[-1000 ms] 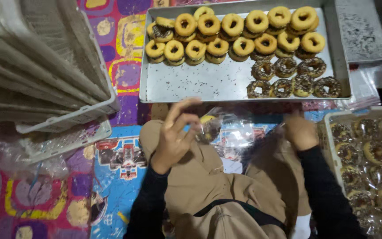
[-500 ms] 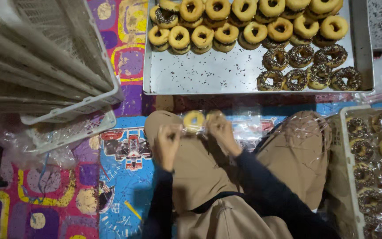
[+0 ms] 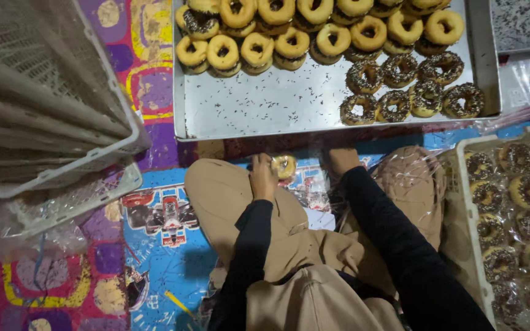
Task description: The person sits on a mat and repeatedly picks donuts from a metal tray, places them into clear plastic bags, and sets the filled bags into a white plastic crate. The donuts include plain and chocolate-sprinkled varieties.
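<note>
While gripping a yellow-glazed doughnut [image 3: 284, 165] over the knees, the left hand [image 3: 262, 178] is pinching its clear wrap; the right hand [image 3: 342, 160], fingers hidden, is resting nearby. A loose pinch risks smearing glaze or dropping it onto the mat [image 3: 154, 263] below the metal tray [image 3: 265, 110].

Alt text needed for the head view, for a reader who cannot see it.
Seated on a colourful mat, a person holds a wrapped doughnut at the left hand; the right hand rests nearby. A metal tray of doughnuts lies ahead, a white crate of bagged ones to the right.
</note>
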